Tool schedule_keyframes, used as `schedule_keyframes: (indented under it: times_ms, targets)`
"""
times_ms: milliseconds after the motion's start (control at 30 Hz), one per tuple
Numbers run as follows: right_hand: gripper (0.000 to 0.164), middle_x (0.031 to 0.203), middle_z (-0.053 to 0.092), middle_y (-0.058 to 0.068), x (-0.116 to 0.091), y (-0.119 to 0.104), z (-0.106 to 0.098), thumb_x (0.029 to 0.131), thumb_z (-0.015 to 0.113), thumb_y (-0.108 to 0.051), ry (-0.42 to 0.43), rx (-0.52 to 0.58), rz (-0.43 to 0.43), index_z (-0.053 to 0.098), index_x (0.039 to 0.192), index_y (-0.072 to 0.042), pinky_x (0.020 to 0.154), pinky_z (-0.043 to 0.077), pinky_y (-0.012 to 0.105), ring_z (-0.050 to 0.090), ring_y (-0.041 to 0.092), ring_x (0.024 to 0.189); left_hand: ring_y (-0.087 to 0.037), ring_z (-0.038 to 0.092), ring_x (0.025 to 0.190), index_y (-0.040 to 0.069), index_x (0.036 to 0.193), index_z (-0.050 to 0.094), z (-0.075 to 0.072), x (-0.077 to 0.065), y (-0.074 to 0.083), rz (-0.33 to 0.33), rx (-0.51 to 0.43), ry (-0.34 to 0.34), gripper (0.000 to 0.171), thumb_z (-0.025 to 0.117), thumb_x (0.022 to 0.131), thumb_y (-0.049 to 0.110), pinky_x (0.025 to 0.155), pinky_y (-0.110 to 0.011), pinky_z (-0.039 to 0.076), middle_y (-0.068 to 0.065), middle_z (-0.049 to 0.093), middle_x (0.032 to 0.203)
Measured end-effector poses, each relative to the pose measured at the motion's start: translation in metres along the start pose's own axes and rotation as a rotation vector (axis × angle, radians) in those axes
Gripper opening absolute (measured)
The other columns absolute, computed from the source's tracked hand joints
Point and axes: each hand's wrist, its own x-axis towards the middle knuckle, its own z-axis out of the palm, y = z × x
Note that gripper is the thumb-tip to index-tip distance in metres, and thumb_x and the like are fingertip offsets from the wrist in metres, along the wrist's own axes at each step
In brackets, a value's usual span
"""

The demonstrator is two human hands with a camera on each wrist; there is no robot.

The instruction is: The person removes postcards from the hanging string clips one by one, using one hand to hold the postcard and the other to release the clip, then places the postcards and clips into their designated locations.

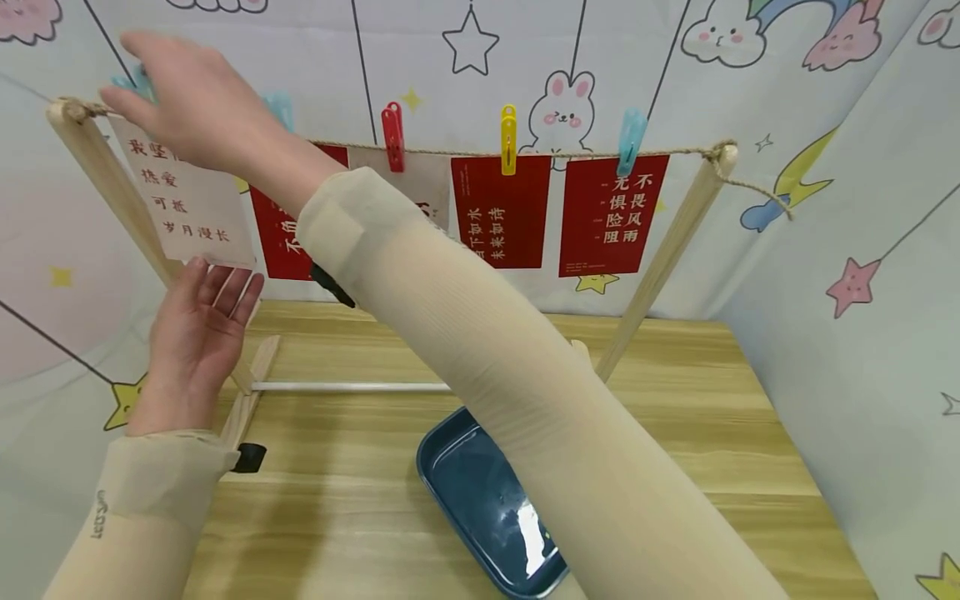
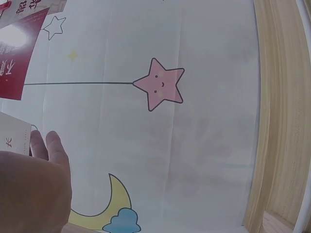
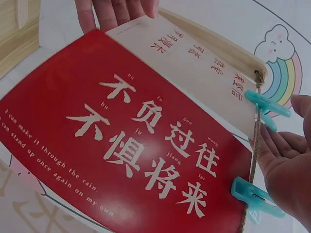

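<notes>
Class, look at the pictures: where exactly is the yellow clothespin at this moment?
In the head view, the yellow clothespin is clipped on the string, holding a red card, between the red clothespin on its left and the blue clothespin on its right.

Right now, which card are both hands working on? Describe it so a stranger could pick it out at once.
Follow the twine line strung between two wooden posts to its far left end. The white card hangs there, left hand under its bottom edge, right hand at its turquoise peg. Its nearest neighbour is red.
</notes>
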Motion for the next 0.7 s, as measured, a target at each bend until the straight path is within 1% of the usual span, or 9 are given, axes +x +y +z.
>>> schedule_keyframes:
  times_ms: [133, 233, 367, 533, 700]
  targets:
    - [0.054, 0.133, 0.033, -0.024, -0.001, -0.001, -0.001, 0.098, 0.043, -0.047, 0.023, 0.023, -0.007, 0.021, 0.145, -0.03, 0.079, 0.019, 0.0, 0.034, -0.012, 0.102, -0.026, 0.048, 0.118, 0.022, 0.133, 0.045, 0.001, -0.002, 0.0, 0.01, 0.005, 0.001, 0.045, 0.06, 0.093, 0.011, 0.094, -0.041, 0.041, -0.004, 0.047, 0.133]
    - [0.046, 0.12, 0.041, -0.023, -0.005, -0.001, -0.001, 0.098, 0.043, -0.046, 0.047, 0.024, -0.025, 0.031, 0.14, -0.03, 0.076, 0.024, 0.002, 0.037, -0.01, 0.094, -0.026, 0.048, 0.117, 0.022, 0.133, 0.045, 0.001, -0.003, -0.001, 0.012, 0.007, 0.007, 0.046, 0.061, 0.092, 0.01, 0.094, -0.04, 0.041, -0.004, 0.047, 0.133]
    - [0.037, 0.104, 0.045, -0.02, -0.01, 0.0, -0.001, 0.098, 0.046, -0.044, 0.07, 0.042, -0.053, 0.039, 0.131, -0.03, 0.073, 0.028, 0.004, 0.039, -0.007, 0.088, -0.026, 0.048, 0.117, 0.022, 0.133, 0.045, 0.001, -0.004, -0.002, 0.017, -0.008, 0.013, 0.046, 0.061, 0.092, 0.01, 0.093, -0.04, 0.042, -0.003, 0.047, 0.133]
    - [0.032, 0.096, 0.046, -0.016, -0.013, 0.002, 0.0, 0.098, 0.046, -0.043, 0.097, 0.04, -0.084, 0.043, 0.126, -0.029, 0.071, 0.029, 0.007, 0.038, -0.006, 0.081, -0.026, 0.049, 0.117, 0.02, 0.132, 0.048, 0.001, -0.007, -0.001, 0.028, -0.013, 0.003, 0.042, 0.059, 0.092, 0.01, 0.092, -0.04, 0.042, -0.003, 0.047, 0.133]
    - [0.031, 0.097, 0.047, -0.017, -0.014, 0.006, 0.002, 0.098, 0.045, -0.04, 0.124, 0.055, -0.105, 0.044, 0.127, -0.028, 0.072, 0.028, 0.006, 0.039, -0.007, 0.083, -0.026, 0.049, 0.116, 0.018, 0.13, 0.05, 0.001, -0.009, -0.001, 0.035, -0.008, -0.011, 0.04, 0.058, 0.093, 0.009, 0.092, -0.039, 0.042, -0.004, 0.047, 0.134]
